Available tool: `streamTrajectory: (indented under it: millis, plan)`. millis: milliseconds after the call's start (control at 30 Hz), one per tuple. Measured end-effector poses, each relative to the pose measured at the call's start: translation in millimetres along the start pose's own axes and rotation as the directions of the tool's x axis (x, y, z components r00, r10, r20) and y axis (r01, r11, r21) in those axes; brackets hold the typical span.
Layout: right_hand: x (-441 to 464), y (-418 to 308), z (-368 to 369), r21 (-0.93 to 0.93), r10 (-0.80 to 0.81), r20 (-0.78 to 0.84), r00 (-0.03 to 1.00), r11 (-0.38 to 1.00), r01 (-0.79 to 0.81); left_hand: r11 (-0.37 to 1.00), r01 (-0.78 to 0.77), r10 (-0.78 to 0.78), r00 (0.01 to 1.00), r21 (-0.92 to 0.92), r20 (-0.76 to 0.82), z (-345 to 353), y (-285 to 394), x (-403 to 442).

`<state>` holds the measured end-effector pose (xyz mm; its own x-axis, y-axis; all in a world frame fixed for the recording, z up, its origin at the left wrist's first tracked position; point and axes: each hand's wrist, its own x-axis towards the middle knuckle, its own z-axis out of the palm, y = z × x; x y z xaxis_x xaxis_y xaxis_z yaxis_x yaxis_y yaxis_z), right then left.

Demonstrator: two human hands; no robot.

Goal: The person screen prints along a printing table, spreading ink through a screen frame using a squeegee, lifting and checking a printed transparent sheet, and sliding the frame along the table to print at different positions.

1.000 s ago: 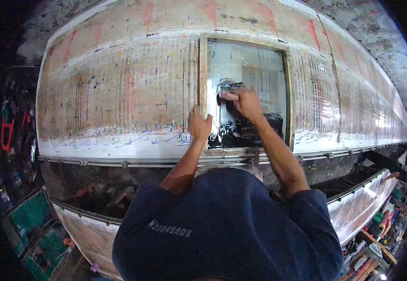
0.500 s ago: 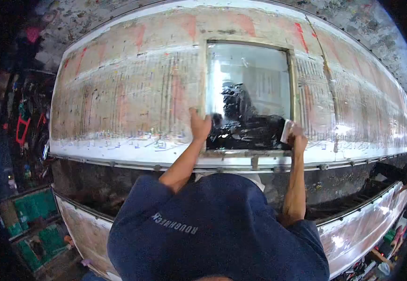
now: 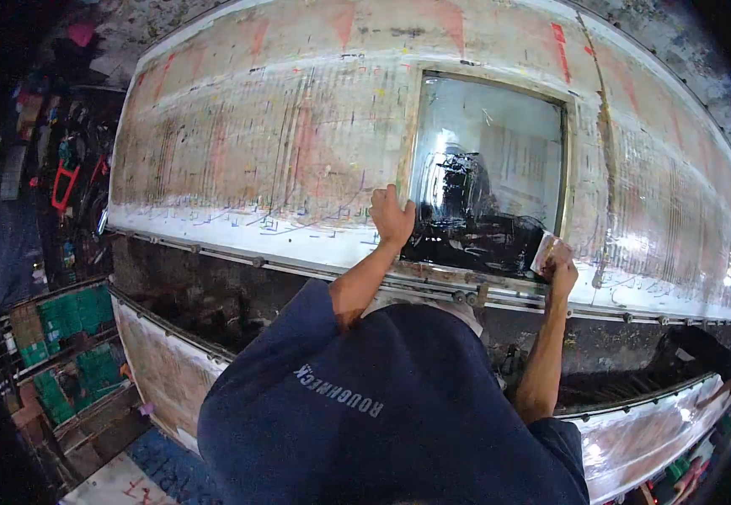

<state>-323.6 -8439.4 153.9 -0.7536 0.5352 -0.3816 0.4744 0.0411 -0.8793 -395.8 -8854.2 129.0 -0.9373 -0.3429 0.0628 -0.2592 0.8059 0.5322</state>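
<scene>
A screen printing frame (image 3: 569, 160) lies on the long table, slightly turned. Black ink (image 3: 479, 240) is spread across the near part of its pale mesh (image 3: 530, 126), with a darker, shiny patch reaching up the middle. My left hand (image 3: 393, 217) is closed at the frame's left side bar, thumb toward the mesh. At the near right corner, my right hand (image 3: 557, 259) grips a small pale squeegee (image 3: 544, 252), tilted, its edge by the ink's right end. My fingers partly cover the squeegee.
The long printing table (image 3: 256, 160) carries red marks and stains. A metal rail with stops (image 3: 298, 268) runs along its near edge. A second table (image 3: 159, 358) stands behind me. Green crates (image 3: 75, 316) and a red-framed item (image 3: 64, 185) are at the left.
My view has turned, so frame and table appear tilted and shifted right. My left hand's fingers have closed at the frame's left bar. The squeegee stays in my right hand near the right corner.
</scene>
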Motion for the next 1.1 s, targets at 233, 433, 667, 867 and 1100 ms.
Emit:
streamTrajectory:
  millis: [233,433,667,867,1100]
  plan:
    - [-96,-74,134,-0.685,-0.392,0.457,0.799,0.418,0.597,0.996,0.034,-0.031,0.999,-0.086,0.039,10,-13,1]
    - [0,-142,273,-0.517,-0.372,0.746,0.553,0.202,0.832,0.987,-0.005,0.012,0.999,-0.161,0.047,12,-20,3]
    - [-81,-63,224,-0.485,-0.429,0.766,0.478,0.102,0.868,0.991,0.050,-0.048,0.999,-0.124,0.015,14,-14,7]
    - [-14,-144,240,-0.492,0.034,0.846,0.532,0.434,0.755,0.989,0.114,-0.104,0.990,-0.091,0.100,-1,-3,11]
    - [-91,-70,192,-0.380,-0.581,0.694,0.425,0.206,0.902,0.936,0.128,-0.103,0.991,-0.329,0.091,-10,5,13]
